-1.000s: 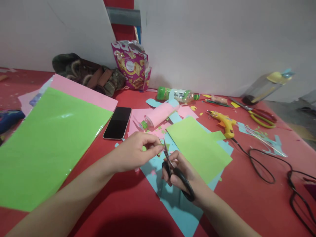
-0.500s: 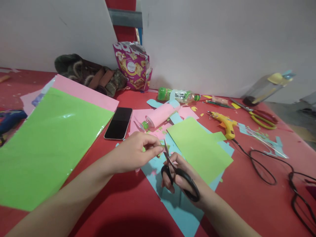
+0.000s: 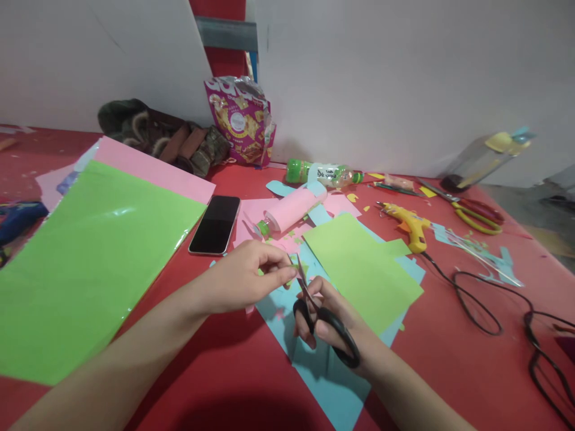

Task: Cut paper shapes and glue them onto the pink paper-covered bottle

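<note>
While the grip of our left hand (image 3: 245, 272) is pinched together on what seems a small green paper piece (image 3: 303, 267), our right hand (image 3: 342, 312) is clamped on the loops of black-handled steel scissors (image 3: 311, 301), blades slightly apart. Both are above a pale-blue paper sheet (image 3: 330, 386), well in from the far edge of the red tabletop (image 3: 449, 365). We judge the paper light, soft and easily creased, best held by its margin; the scissors should feel light, stiff and smooth, best taken by the loops. Along the far edge, a magenta foil snack bag (image 3: 240, 129) bears large, crumpled white letters, and a green-capped clear plastic bottle (image 3: 294, 172) wears a white label (image 3: 327, 173) whose dark characters we cannot read.
</note>
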`<control>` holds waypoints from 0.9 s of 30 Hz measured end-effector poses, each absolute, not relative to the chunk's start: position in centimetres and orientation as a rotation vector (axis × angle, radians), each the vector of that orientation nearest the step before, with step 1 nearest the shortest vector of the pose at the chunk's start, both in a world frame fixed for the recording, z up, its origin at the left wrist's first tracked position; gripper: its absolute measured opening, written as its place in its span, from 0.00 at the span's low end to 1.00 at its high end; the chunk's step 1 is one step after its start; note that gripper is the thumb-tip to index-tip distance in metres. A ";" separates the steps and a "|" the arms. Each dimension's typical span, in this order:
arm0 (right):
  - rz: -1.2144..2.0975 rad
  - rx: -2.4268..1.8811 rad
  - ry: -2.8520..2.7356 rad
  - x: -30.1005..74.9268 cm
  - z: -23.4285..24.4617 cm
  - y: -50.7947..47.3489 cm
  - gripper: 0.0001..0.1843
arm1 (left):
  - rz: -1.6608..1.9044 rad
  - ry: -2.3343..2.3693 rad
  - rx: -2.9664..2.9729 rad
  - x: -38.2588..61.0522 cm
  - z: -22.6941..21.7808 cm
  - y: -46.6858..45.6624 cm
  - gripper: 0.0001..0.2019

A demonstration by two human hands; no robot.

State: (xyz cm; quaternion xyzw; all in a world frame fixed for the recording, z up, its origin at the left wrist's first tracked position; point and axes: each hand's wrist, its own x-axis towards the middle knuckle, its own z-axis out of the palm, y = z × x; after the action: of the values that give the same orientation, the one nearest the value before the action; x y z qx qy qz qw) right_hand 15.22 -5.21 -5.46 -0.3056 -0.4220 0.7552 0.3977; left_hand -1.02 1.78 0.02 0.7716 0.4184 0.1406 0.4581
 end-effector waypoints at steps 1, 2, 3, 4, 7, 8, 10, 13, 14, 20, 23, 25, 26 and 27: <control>1.911 -0.774 -1.075 15.2 -5.5 -5.2 0.22 | 0.348 1.030 1.903 -1.0 0.0 1.8 0.13; 1.911 -0.776 -1.083 15.2 -5.5 -5.2 0.22 | 0.349 1.029 1.905 -1.0 0.0 1.8 0.13; 1.911 -0.778 -1.092 15.3 -5.6 -5.2 0.22 | 0.349 1.029 1.906 -1.0 0.1 1.8 0.13; 1.910 -0.780 -1.098 15.3 -5.6 -5.2 0.22 | 0.347 1.032 1.907 -1.0 0.1 1.8 0.13; 1.903 -0.783 -1.101 15.3 -5.7 -5.2 0.22 | 0.335 1.044 1.898 -1.0 0.1 1.8 0.13; 1.904 -0.784 -1.098 15.2 -5.7 -5.2 0.22 | 0.334 1.044 1.898 -1.0 0.1 1.8 0.13; 1.909 -0.786 -1.094 15.2 -5.6 -5.2 0.22 | 0.340 1.035 1.902 -1.0 0.0 1.8 0.13; 1.909 -0.796 -1.089 15.1 -5.5 -5.2 0.22 | 0.347 1.017 1.902 -1.0 -0.1 1.9 0.13; 1.905 -0.800 -1.089 15.1 -5.4 -5.2 0.23 | 0.348 1.015 1.897 -1.0 -0.1 1.9 0.13; 1.889 -0.813 -1.094 15.1 -5.4 -5.3 0.22 | 0.370 1.025 1.843 -1.0 -0.1 1.7 0.12; 1.880 -0.815 -1.094 15.1 -5.5 -5.3 0.23 | 0.385 1.017 1.800 -0.9 -0.2 1.6 0.12; 1.864 -0.819 -1.091 15.0 -5.5 -5.4 0.23 | 0.413 1.016 1.773 -0.8 -0.4 1.5 0.13; 1.854 -0.818 -1.088 15.0 -5.5 -5.4 0.23 | 0.432 1.016 1.763 -0.7 -0.5 1.5 0.13; 1.844 -0.816 -1.085 14.9 -5.5 -5.4 0.23 | 0.449 1.016 1.754 -0.6 -0.5 1.4 0.13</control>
State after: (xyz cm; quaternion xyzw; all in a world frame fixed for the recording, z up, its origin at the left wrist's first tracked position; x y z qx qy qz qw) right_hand 14.94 -5.39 -5.47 -0.3246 -0.4315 0.7333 0.4131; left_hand -0.61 1.40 -0.55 0.7278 0.4215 0.1864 0.5078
